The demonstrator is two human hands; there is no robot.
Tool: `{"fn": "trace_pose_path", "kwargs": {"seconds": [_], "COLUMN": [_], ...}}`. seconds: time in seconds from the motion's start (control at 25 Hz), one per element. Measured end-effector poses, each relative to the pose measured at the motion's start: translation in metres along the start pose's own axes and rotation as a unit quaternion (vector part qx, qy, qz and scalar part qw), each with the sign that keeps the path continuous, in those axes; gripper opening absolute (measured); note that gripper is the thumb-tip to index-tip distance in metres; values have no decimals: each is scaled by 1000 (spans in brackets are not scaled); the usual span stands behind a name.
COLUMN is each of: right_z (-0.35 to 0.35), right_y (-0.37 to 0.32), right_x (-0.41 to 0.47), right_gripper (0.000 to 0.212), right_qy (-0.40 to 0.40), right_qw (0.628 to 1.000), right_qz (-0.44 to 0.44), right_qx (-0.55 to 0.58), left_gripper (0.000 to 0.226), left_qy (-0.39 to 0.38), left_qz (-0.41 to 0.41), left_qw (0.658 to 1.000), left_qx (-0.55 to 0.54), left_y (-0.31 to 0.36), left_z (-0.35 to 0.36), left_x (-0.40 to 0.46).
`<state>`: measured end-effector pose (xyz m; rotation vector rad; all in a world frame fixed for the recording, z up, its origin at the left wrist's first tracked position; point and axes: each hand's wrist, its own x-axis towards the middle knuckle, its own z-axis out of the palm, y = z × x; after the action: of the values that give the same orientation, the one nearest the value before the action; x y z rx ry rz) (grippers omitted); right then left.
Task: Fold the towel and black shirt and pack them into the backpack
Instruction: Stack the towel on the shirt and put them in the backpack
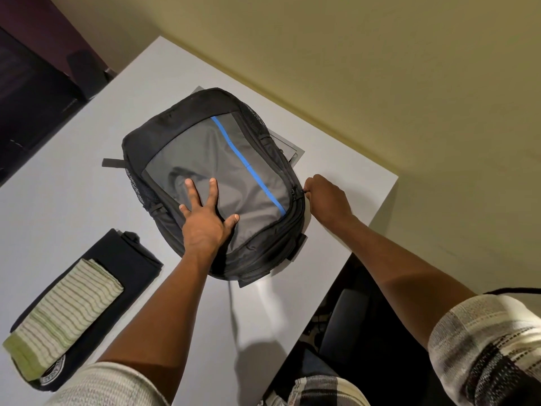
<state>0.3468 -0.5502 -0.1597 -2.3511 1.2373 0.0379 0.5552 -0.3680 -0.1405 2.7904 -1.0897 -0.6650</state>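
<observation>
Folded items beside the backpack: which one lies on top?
The striped green-and-white towel lies on top. The black shirt is underneath it, flat on the white table, its dark fabric showing around the towel's edges.

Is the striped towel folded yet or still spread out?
Folded. The striped towel lies as a narrow, layered strip on top of the folded black shirt, on the table beside the backpack, not inside it.

A white surface [73, 200] runs corner-on toward a plain yellowish wall [380, 68], dark furniture [35, 106] sits off to the left (details too dim to tell), and a black chair seat [348, 323] shows below the near edge.
</observation>
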Motion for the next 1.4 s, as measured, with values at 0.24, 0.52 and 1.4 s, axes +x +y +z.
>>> {"fn": "trace_pose_path", "kwargs": {"seconds": [0.24,0.52,1.4], "right_z": [8,30,28], "right_y": [-2,-25,-39], "right_x": [-32,-83,-105], "right_gripper": [16,13,28], "right_qy": [12,52,-93], "right_qw": [1000,996,918], "right_qz": [3,59,214], "right_qx": [6,47,321], "left_gripper": [92,93,24], "left_qy": [29,25,-67], "left_qz": [-19,-17,153], "left_qw": [999,999,979], "left_qx": [-13,-38,-119], "left_y": [9,15,79], "left_z": [4,-1,42], "left_x": [1,-8,-84]}}
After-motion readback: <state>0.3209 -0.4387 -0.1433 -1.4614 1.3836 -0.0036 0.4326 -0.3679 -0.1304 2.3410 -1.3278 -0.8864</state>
